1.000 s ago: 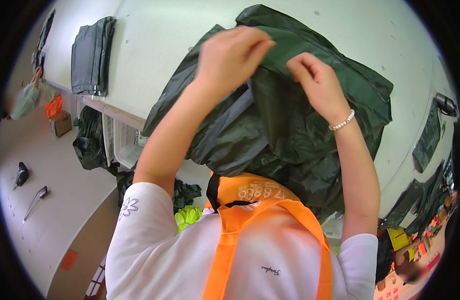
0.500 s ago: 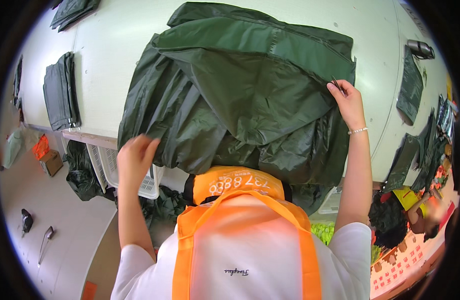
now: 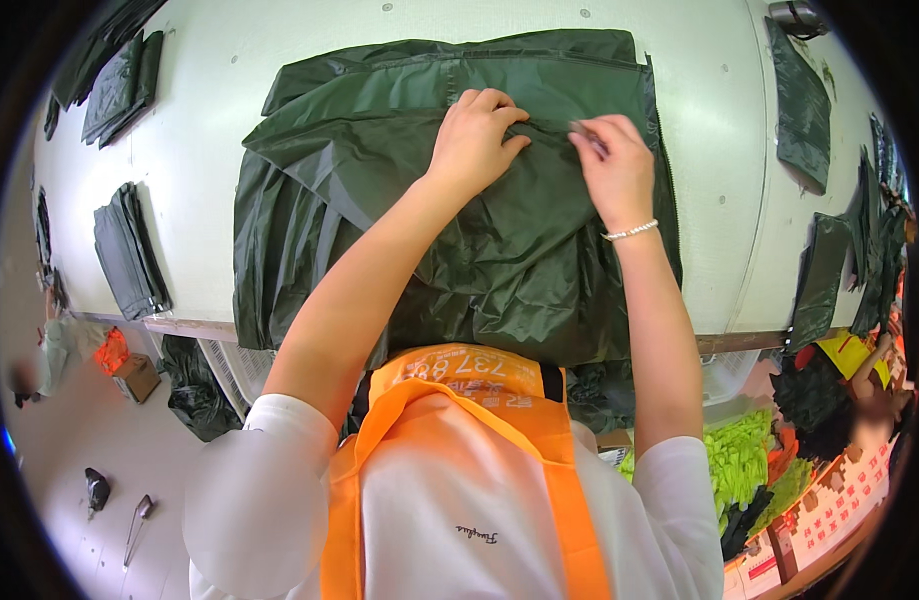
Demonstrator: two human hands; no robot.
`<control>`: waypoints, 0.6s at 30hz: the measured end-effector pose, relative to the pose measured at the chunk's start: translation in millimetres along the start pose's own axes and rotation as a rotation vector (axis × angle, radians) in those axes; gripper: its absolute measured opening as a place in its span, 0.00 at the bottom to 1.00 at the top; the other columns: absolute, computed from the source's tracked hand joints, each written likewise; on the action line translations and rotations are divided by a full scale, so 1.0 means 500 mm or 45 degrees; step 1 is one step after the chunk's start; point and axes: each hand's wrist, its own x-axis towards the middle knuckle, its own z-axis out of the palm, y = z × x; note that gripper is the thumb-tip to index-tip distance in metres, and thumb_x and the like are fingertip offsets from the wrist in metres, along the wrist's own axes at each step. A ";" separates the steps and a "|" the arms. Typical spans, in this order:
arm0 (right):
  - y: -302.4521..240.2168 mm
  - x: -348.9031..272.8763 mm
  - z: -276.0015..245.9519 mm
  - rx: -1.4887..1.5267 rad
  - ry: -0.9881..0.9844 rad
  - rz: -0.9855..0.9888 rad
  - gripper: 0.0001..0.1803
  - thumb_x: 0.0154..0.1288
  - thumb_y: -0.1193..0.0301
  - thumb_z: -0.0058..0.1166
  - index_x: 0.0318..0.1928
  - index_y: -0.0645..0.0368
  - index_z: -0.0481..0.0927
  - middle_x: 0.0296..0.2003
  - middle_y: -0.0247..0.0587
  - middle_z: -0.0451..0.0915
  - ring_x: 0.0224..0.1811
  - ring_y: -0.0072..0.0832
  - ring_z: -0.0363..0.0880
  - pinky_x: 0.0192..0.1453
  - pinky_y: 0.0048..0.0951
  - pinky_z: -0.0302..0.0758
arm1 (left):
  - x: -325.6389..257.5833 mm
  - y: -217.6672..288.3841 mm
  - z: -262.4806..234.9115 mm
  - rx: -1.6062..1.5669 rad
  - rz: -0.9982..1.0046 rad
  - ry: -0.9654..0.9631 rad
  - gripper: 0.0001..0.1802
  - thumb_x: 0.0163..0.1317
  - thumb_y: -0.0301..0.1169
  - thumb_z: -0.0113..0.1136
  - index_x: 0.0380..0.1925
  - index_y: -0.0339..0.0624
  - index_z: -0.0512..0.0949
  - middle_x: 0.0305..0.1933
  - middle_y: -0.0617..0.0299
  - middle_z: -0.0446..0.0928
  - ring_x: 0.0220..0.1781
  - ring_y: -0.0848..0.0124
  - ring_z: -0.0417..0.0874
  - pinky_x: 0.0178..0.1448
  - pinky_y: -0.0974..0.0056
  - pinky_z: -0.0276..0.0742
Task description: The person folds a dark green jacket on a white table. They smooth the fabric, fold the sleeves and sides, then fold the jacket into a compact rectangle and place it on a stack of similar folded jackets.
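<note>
A large dark green coated-fabric garment (image 3: 430,240) lies spread in folds on the white table before me, with a lighter green strip along its far part. My left hand (image 3: 475,140) rests on the far middle of it, next to the edge of the upper layer. Its fingers are bent, with thumb and forefinger apart and no cloth visibly gripped. Close by to the right, my right hand (image 3: 617,165) is closed around small dark pointed thread snips (image 3: 596,150), mostly hidden in the fingers and blurred. The right fingertips are near the same fabric edge.
Folded dark green pieces (image 3: 130,250) lie on the table (image 3: 200,130) at the left, and more (image 3: 803,110) at the right. White plastic baskets (image 3: 248,365) stand under the near edge. Bright yellow-green cloth (image 3: 735,450) is at the lower right, near another person.
My left hand has moved up and right from the garment's near left edge onto its far middle. My right hand has come inward from the right edge. The view has shifted.
</note>
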 end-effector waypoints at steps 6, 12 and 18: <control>0.013 0.018 0.068 -0.205 -0.185 -0.029 0.05 0.54 0.71 0.60 0.33 0.54 0.82 0.34 0.34 0.77 0.31 0.37 0.78 0.34 0.33 0.74 | -0.008 -0.012 0.004 -0.062 0.010 0.026 0.14 0.47 0.32 0.68 0.36 0.42 0.82 0.41 0.63 0.77 0.45 0.62 0.74 0.49 0.59 0.73; 0.038 0.006 0.078 0.021 -0.090 -0.075 0.04 0.55 0.74 0.59 0.32 0.58 0.81 0.34 0.37 0.78 0.30 0.37 0.79 0.35 0.32 0.74 | -0.018 -0.028 0.015 -0.111 0.035 0.061 0.15 0.48 0.33 0.68 0.38 0.44 0.83 0.42 0.63 0.76 0.47 0.62 0.75 0.51 0.59 0.73; 0.039 0.005 0.071 0.232 0.093 0.116 0.05 0.54 0.78 0.61 0.31 0.65 0.80 0.29 0.42 0.79 0.25 0.28 0.78 0.31 0.25 0.74 | -0.018 -0.034 0.017 -0.087 0.029 0.031 0.15 0.49 0.33 0.68 0.39 0.44 0.83 0.43 0.64 0.76 0.48 0.63 0.75 0.52 0.59 0.73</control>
